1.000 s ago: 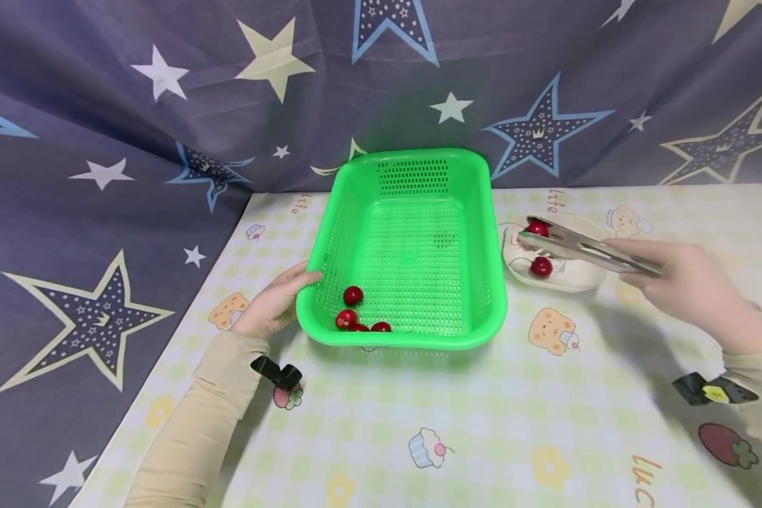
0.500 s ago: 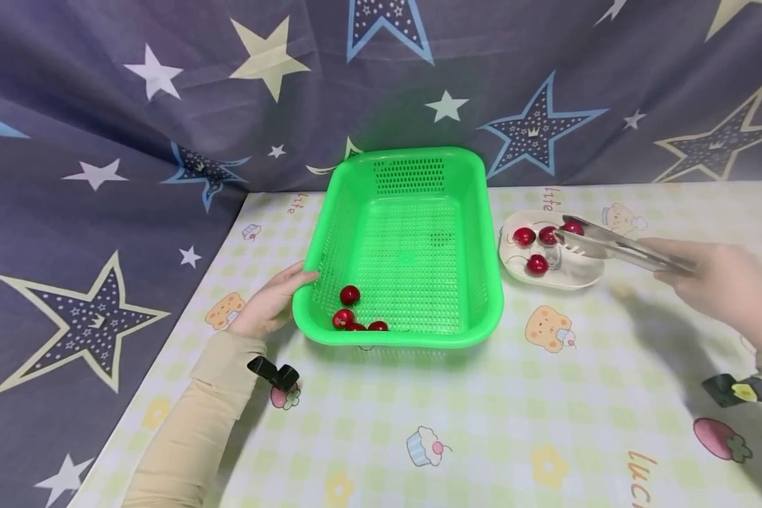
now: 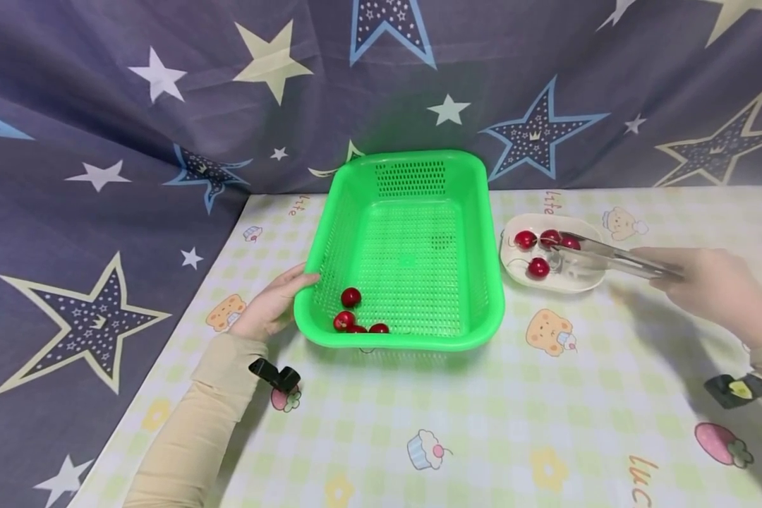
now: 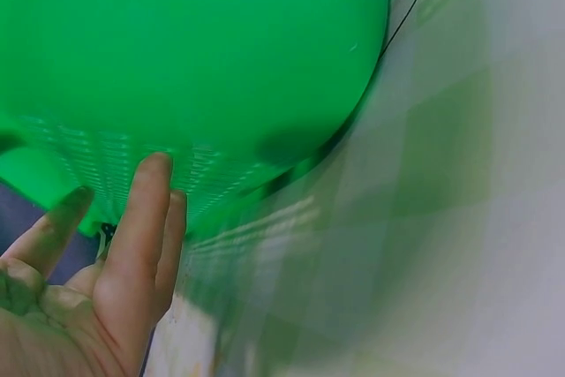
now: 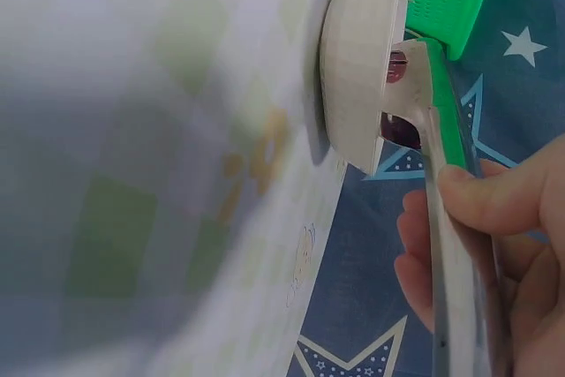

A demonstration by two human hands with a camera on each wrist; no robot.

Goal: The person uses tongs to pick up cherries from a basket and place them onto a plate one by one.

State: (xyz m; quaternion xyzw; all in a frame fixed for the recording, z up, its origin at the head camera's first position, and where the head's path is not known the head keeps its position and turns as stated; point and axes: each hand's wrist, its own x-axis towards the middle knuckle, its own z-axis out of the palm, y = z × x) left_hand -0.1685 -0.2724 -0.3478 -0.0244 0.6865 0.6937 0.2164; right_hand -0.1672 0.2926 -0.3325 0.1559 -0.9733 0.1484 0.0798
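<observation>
My right hand grips metal tongs, pinched between thumb and fingers in the right wrist view. Their tips are down in the small white dish, at the cherries on its right; whether they clasp one I cannot tell. Several red cherries lie in that dish, one cherry nearer the front. My left hand rests at the left side of the green basket, one digit on its rim. Straight fingers lie by the basket's wall in the left wrist view. Several cherries sit in the basket's front left corner.
A checked, cartoon-printed tablecloth covers the table. Behind and to the left hangs a dark blue curtain with stars, close to the basket's back. The dish stands just right of the basket.
The tongs have moved from the left of the dish to its right and then dipped lower, uncovering the cherries on the left. My left hand and the basket have stayed in place.
</observation>
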